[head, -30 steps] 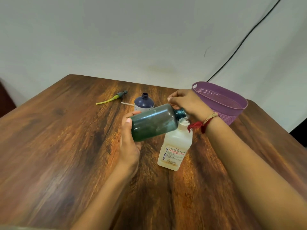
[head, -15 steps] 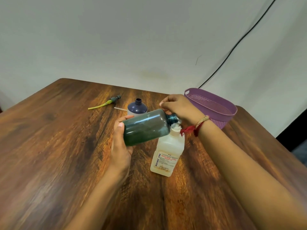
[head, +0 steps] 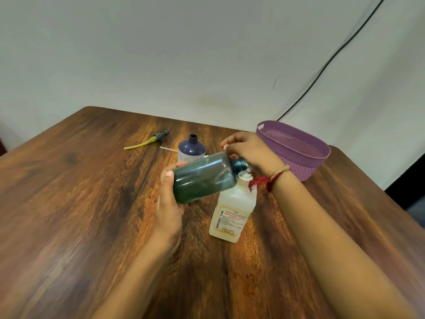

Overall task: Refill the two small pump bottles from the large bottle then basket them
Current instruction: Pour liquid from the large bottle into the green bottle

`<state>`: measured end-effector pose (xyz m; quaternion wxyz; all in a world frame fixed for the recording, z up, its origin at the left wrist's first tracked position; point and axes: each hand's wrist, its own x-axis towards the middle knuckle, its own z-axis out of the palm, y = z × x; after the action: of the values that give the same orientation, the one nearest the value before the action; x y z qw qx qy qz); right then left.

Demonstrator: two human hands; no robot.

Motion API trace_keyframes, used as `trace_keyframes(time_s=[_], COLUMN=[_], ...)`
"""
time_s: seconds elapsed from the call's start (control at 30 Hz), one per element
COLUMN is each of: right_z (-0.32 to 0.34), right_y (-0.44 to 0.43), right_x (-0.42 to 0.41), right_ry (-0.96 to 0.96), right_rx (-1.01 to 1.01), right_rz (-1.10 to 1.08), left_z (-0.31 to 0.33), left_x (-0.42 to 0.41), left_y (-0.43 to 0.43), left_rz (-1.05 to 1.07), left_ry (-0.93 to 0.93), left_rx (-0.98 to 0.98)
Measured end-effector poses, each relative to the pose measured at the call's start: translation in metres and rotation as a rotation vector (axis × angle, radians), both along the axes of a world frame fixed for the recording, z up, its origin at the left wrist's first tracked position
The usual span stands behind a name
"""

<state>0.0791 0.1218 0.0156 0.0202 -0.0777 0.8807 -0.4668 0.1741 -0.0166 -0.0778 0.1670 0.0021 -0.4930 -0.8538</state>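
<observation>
Hidden: the mouth and neck of the white bottle point(head: 233, 212) are covered by the green bottle's neck and the right wrist; a white bit shows there, nature unclear.
Hard to read: label small print, only "BIOCHEK CHG" is legible; the liquid level in the green bottle is not clear.
Green bottle point(head: 204, 177): held in the air above the table point(head: 69, 203), uncapped, long axis near level, base to the left, neck to the right, mouth just over the white bottle's top.
Left hand point(head: 169, 203): thumb and fingers wrapped round the green bottle's base end.
Right hand point(head: 250, 150): fingers curled at the green bottle's shoulder; cannot tell what they hold.
White bottle: upright on the table, under the green neck.
Blue bottle point(head: 192, 148): upright, open, behind the green one.
Pump head with yellow tube point(head: 151, 141): lying flat, far left.
Basket point(head: 303, 169): purple, right of the hands.
</observation>
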Motion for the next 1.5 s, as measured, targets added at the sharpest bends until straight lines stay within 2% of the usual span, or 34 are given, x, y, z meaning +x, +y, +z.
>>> trace_keyframes(time_s=[0.23, 0.4, 0.63, 0.73, 1.0, 1.1, 1.3, 1.43, 1.5], right_z=[0.013, 0.002, 0.005, 0.001, 0.01, 0.005, 0.009, 0.004, -0.002], right_y=[-0.001, 0.0, -0.002, 0.001, 0.002, 0.001, 0.001, -0.001, 0.001], right_x=[0.003, 0.003, 0.001, -0.001, 0.002, 0.001, 0.002, 0.004, 0.004], right_ry=[0.054, -0.001, 0.129, 0.036, 0.1, 0.039, 0.067, 0.016, 0.033], right_rx=[0.103, -0.019, 0.048, -0.05, 0.116, 0.022, 0.083, -0.028, -0.022], right_rz=[0.021, -0.01, -0.013, -0.036, -0.001, -0.019, -0.023, -0.009, -0.049], left_z=[0.012, 0.012, 0.018, 0.015, 0.018, 0.017, 0.023, 0.024, 0.02], left_x=[0.004, 0.008, 0.012, 0.01, 0.012, 0.011, 0.013, 0.01, 0.011], left_y=[-0.006, -0.006, -0.01, -0.007, -0.008, -0.008, -0.014, -0.016, -0.012], left_rz=[-0.074, -0.092, -0.099, -0.089, -0.101, -0.084, -0.111, -0.088, -0.087], left_ry=[-0.04, -0.103, -0.142, -0.201, -0.233, -0.245, -0.242, -0.25, -0.278], left_rx=[-0.072, -0.119, -0.183, -0.209, -0.229, -0.238, -0.283, -0.294, -0.268])
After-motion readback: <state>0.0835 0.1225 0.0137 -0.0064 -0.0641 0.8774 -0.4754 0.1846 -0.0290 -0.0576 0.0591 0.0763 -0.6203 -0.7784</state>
